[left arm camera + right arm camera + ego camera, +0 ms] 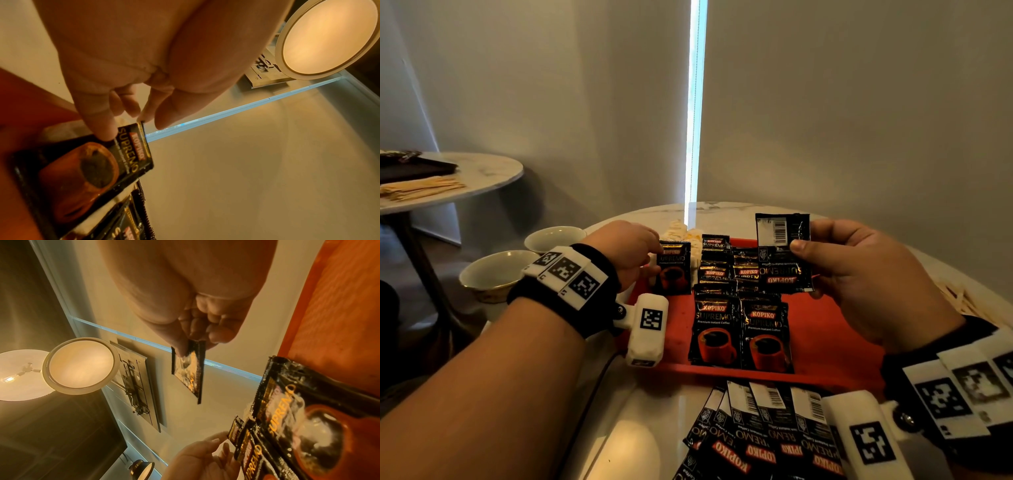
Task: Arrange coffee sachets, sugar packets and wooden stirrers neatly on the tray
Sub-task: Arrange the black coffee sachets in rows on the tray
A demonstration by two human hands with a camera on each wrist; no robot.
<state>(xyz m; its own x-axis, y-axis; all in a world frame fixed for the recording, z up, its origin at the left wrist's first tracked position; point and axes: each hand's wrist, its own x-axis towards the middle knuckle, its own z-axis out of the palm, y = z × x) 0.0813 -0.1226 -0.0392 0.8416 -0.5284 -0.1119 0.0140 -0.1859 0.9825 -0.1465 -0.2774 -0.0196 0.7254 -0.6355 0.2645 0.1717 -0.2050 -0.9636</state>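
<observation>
A person's left hand [631, 251] pinches the top edge of a black foil coffee sachet printed with a red cup [675, 268], standing it face-out over the upper-left corner of the flat red plastic tray [825, 329] at centre frame. The right hand [859, 274], right of centre, pinches a second black coffee sachet showing its barcode back [784, 253] between thumb and fingers, upside down and raised above the tray. Both hands are closed on their sachets and well apart.

Two columns of overlapping coffee sachets [739, 322] run down the middle of the tray, fronts up. A loose fan of black sachets lying barcode-side up [763, 425] waits on the white marble round table [640, 428] at lower centre.

To do this step well, the right-hand sachet should probably be flipped front-up and turned to match the rows before landing, its edge squared against its neighbour.

Bare red surface lies open in the right of the tray; the left strip is narrow. Pale wooden stirrers [959, 301] lie just beyond the tray's right rim, and two white ceramic cups [496, 274] sit at the left table edge, within elbow reach and easily knocked.
</observation>
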